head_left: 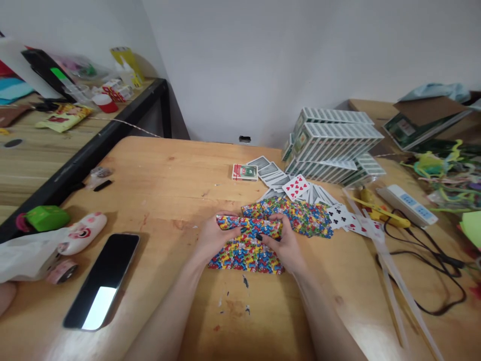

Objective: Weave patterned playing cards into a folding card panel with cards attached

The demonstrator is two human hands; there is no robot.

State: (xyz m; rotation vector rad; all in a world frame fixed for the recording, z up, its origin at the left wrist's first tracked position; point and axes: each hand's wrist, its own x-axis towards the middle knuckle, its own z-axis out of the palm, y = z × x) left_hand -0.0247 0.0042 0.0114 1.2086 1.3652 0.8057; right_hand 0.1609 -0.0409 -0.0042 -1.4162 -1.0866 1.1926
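Observation:
My left hand (pixel 218 236) and my right hand (pixel 284 244) face each other near the middle of the wooden table. Both are closed on the far row of some flat pieces printed in red, blue, yellow and white (pixel 244 254). The thumbs lie on top and almost meet, while the other fingers are mostly hidden round the outer edges. Thin dark seams split the near row into several parts; whether these are cards or a creased sheet I cannot tell. Just beyond my right hand spreads a heap of similarly printed pieces (pixel 311 216).
Behind the heap lie fanned playing cards (pixel 272 175) and a card box (pixel 245 172). Striped green-and-white cartons (pixel 334 140) are stacked at the back right. A power strip (pixel 408 204), cables and clear plastic strips (pixel 398 281) occupy the right. A phone (pixel 103 281) lies left.

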